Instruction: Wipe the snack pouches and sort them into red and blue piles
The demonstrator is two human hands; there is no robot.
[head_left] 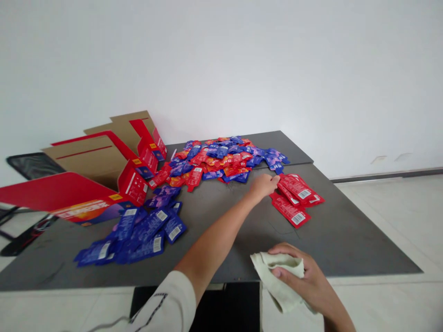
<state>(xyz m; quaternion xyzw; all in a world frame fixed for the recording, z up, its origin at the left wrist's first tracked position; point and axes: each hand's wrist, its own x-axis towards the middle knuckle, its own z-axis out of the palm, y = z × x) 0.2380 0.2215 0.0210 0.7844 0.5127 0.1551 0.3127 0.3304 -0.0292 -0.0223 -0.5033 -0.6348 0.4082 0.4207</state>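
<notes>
My left hand (263,186) reaches across the table with its fingers closed at the narrow end of a red pouch (300,188). This pouch lies on a small stack of red pouches; another red pouch (290,210) sticks out below it, its white barcode label facing up. Near the table's front edge, my right hand (308,276) grips a folded pale-green cloth (284,281), thumb on one side and fingers on the other. A mixed heap of red and blue pouches (221,159) spreads beyond my left hand.
Open red cardboard boxes (93,205) with brown inner flaps stand in a row at the left. Beside them lies a pile of blue pouches (138,235). The grey table (349,244) backs onto a white wall (221,64). A dark chair (34,163) is partly hidden behind the boxes.
</notes>
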